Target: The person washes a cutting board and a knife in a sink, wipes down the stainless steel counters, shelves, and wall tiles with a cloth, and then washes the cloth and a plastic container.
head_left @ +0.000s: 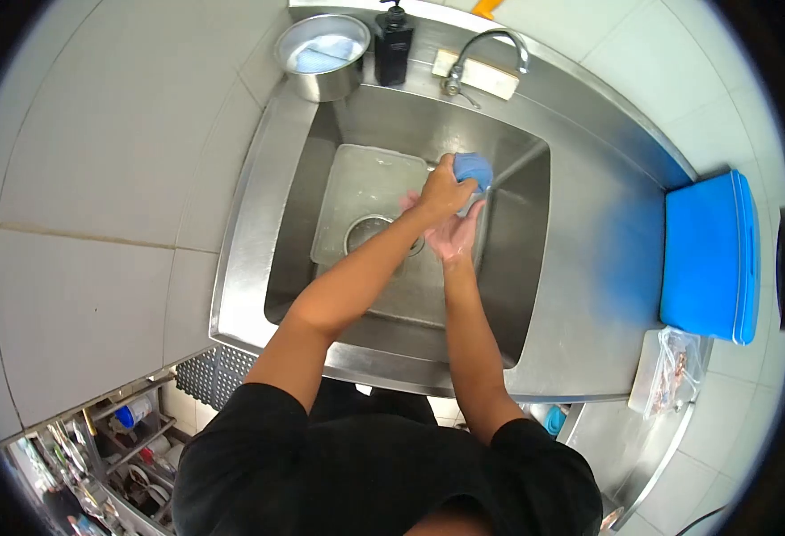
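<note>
Over the steel sink (517,295), my left hand (444,189) is closed around a folded blue cloth (473,171) near the sink's far wall. Just below it, my right hand (453,236) is turned palm up with its fingers apart and looks wet. Part of the right hand is hidden behind the left hand and wrist. Beneath both hands, a translucent plastic tray or lid (348,192) lies on the sink floor. A round drain ring (355,234) shows partly behind my left forearm.
A metal pot (325,87) with light-blue contents stands at the back left, beside a black pump bottle (393,49). A curved faucet (491,36) rises behind the sink. On the right are a blue bin (707,255) and a plastic bag (674,371).
</note>
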Demonstrator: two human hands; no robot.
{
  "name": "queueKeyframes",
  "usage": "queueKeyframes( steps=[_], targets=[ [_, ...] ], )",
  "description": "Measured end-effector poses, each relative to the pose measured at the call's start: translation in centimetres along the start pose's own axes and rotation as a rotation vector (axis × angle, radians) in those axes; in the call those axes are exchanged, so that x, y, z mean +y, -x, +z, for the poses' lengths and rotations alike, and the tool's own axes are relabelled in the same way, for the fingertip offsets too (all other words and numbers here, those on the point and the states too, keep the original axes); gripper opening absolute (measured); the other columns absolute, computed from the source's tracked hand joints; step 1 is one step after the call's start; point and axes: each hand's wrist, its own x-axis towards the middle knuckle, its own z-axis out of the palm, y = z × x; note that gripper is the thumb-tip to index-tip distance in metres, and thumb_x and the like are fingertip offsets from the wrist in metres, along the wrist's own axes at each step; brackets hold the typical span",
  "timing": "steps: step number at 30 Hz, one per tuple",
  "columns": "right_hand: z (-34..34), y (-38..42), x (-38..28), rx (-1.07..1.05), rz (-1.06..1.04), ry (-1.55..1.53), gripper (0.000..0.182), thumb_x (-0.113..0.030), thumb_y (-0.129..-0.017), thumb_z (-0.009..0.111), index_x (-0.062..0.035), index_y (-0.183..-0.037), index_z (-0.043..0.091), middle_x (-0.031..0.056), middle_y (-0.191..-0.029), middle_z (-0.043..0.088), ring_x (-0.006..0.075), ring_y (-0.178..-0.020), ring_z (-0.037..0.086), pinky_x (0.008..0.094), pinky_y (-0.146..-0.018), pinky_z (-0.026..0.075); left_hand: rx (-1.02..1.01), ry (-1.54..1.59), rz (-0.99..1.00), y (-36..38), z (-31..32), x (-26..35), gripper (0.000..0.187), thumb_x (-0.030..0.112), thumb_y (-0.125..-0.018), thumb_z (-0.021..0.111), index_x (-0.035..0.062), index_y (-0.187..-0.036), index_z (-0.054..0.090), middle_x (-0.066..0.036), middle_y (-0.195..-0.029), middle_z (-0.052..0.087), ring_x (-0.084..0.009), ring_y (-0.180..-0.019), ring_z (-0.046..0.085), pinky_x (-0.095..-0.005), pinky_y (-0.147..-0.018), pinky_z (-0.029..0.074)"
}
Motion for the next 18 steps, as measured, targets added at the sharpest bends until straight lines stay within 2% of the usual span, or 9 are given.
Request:
queueKeyframes(
  steps=[3, 5, 7, 9, 11, 12, 14, 16, 18],
  targets=[
    [3.1, -0.6, -2.0, -0.012, -0.108, 0.015, 0.087, -0.073, -0.074, 0.044, -0.0025, -0.125, 0.04, 0.0211, -0.123, 0.046, 0.0413, -0.112, 0.045, 0.0538, -0.096, 0.036, -0.061, -0.362, 0.098, 1.4, 0.2, -0.6, 0.056, 0.021, -0.068, 0.06, -0.0056, -0.115, 0.046, -0.026, -0.109, 0.054, -0.0363, -0.105, 0.053, -0.0394, -0.089, 0.041],
    [2.7, -0.8, -3.1, -0.004, -0.155, 0.147, 0.077, -0.068, -0.076, 0.049, -0.0035, -0.118, 0.047, 0.019, -0.117, 0.052, 0.0384, -0.107, 0.05, 0.051, -0.093, 0.041, -0.118, -0.966, 0.396, 2.0, 0.1, -0.7, 0.066, 0.023, -0.067, 0.063, -0.0058, -0.122, 0.043, -0.026, -0.125, 0.043, -0.037, -0.12, 0.039, -0.0432, -0.097, 0.034],
    [1.8, -1.5, -3.3, 0.272, -0.161, 0.153, 0.048, -0.049, -0.08, 0.062, -0.0087, -0.105, 0.056, 0.012, -0.102, 0.06, 0.0286, -0.093, 0.058, 0.0425, -0.082, 0.049, -0.359, -0.926, 0.361, 1.7, -0.9, 0.4, 0.066, 0.023, -0.07, 0.063, -0.005, -0.125, 0.04, -0.024, -0.129, 0.039, -0.0361, -0.124, 0.035, -0.0461, -0.099, 0.032],
    [0.1, -1.2, -4.0, 0.285, -0.166, 0.193, 0.043, -0.043, -0.08, 0.064, -0.0096, -0.105, 0.055, 0.0102, -0.1, 0.06, 0.0241, -0.091, 0.058, 0.0419, -0.08, 0.049, -0.582, -0.892, 0.298, 1.0, -2.3, 0.3, 0.066, 0.023, -0.073, 0.062, -0.0042, -0.127, 0.037, -0.022, -0.134, 0.035, -0.0351, -0.127, 0.031, -0.049, -0.1, 0.029],
    [-0.1, -1.2, -4.6, 0.374, -0.186, 0.187, 0.026, -0.027, -0.081, 0.066, -0.0101, -0.097, 0.055, 0.006, -0.087, 0.057, 0.016, -0.081, 0.056, 0.0337, -0.067, 0.05, -0.683, -0.194, 0.222, -0.2, -3.2, -1.1, 0.065, 0.026, -0.078, 0.058, -0.0015, -0.132, 0.034, -0.019, -0.132, 0.036, -0.0314, -0.129, 0.027, -0.054, -0.1, 0.029],
    [0.1, -1.2, -4.8, 0.368, -0.188, 0.184, 0.026, -0.027, -0.081, 0.066, -0.0101, -0.097, 0.055, 0.006, -0.087, 0.057, 0.016, -0.081, 0.056, 0.0337, -0.067, 0.05, -0.683, -0.201, 0.225, -0.1, -3.0, -1.8, 0.065, 0.026, -0.078, 0.058, -0.0015, -0.132, 0.034, -0.019, -0.132, 0.036, -0.0314, -0.129, 0.027, -0.054, -0.1, 0.029],
    [3.2, -0.2, -4.8, 0.154, -0.074, -0.472, 0.022, -0.021, -0.081, 0.063, -0.0048, -0.094, 0.055, 0.0063, -0.081, 0.055, 0.014, -0.077, 0.056, 0.0265, -0.057, 0.049, -0.32, 0.62, -0.206, 0.5, -2.8, -3.1, 0.063, 0.035, -0.084, 0.055, 0.0005, -0.132, 0.034, -0.017, -0.13, 0.039, -0.0295, -0.126, 0.032, -0.0509, -0.101, 0.029],
    [9.7, 2.0, -2.4, -0.019, -0.072, -0.681, 0.024, -0.02, -0.083, 0.06, -0.0018, -0.097, 0.054, 0.0066, -0.079, 0.053, 0.0136, -0.071, 0.056, 0.0243, -0.053, 0.048, -0.371, 0.963, -0.285, 0.9, -1.3, -3.9, 0.063, 0.039, -0.087, 0.053, 0.0003, -0.132, 0.032, -0.014, -0.128, 0.042, -0.0294, -0.123, 0.036, -0.0506, -0.101, 0.03],
    [11.9, 2.2, -1.0, -0.196, -0.079, -0.894, 0.026, -0.019, -0.084, 0.056, 0.0013, -0.1, 0.054, 0.0068, -0.077, 0.052, 0.0132, -0.066, 0.055, 0.0221, -0.05, 0.047, -0.42, 0.899, 0.462, 2.0, 1.9, -1.8, 0.059, 0.043, -0.086, 0.054, 0.0026, -0.126, 0.041, -0.014, -0.115, 0.052, -0.0266, -0.121, 0.038, -0.0477, -0.102, 0.03]
  ],
)
